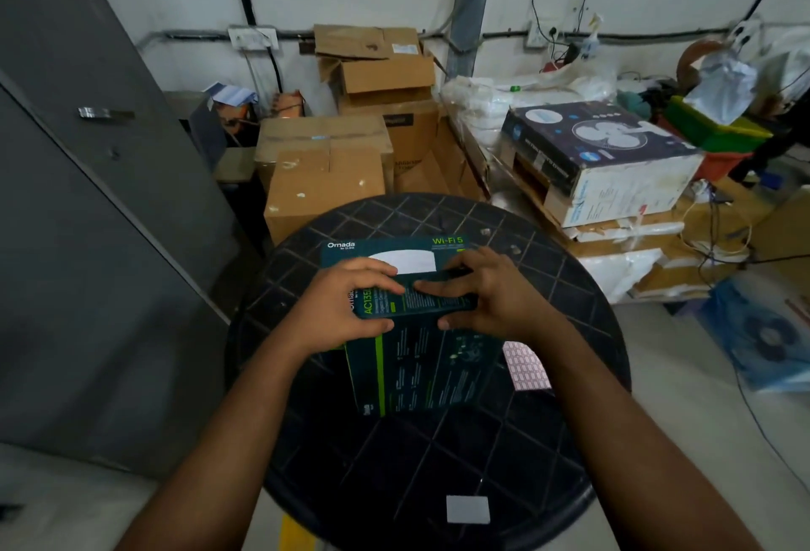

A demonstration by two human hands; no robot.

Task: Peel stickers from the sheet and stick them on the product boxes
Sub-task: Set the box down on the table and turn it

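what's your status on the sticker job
Left hand and right hand both gripping the top box. Sticker sheet lies on the table, right of the boxes. Nothing blocking.

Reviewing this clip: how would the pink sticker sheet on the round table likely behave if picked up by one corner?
The sticker sheet looks thin and lies flat on the table, so it would probably droop rather than stay stiff. It is likely very light and easy to slide. Part of it seems tucked under the lower box, so it may drag when pulled.
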